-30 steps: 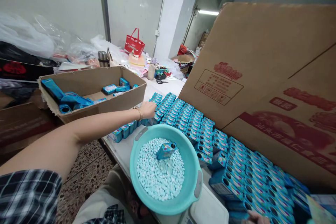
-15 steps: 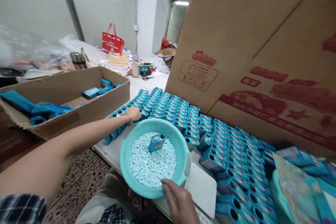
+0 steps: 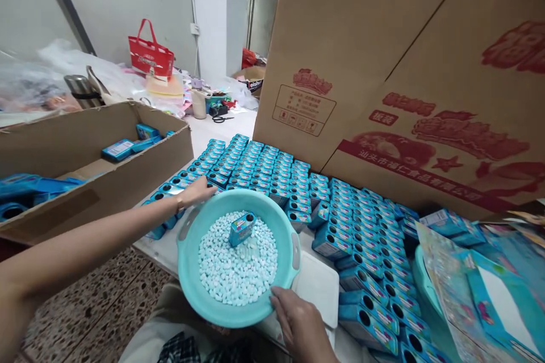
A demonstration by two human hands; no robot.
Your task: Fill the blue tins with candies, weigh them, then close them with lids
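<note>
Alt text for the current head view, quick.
A person's right hand is at the near-right rim of a teal basin of pale blue pellets, a blue box set among them; the left hand is by rows of similar boxes. A large carton stands behind; an open cardboard tray at left holds more.

A box (image 3: 242, 231) sits on pellets (image 3: 238, 286) in a basin (image 3: 285, 247), with box rows (image 3: 272, 174) behind and right, a carton (image 3: 142, 167) left.

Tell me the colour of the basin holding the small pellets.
The basin is turquoise, with grey handle patches; it shows best in the head view.
</note>
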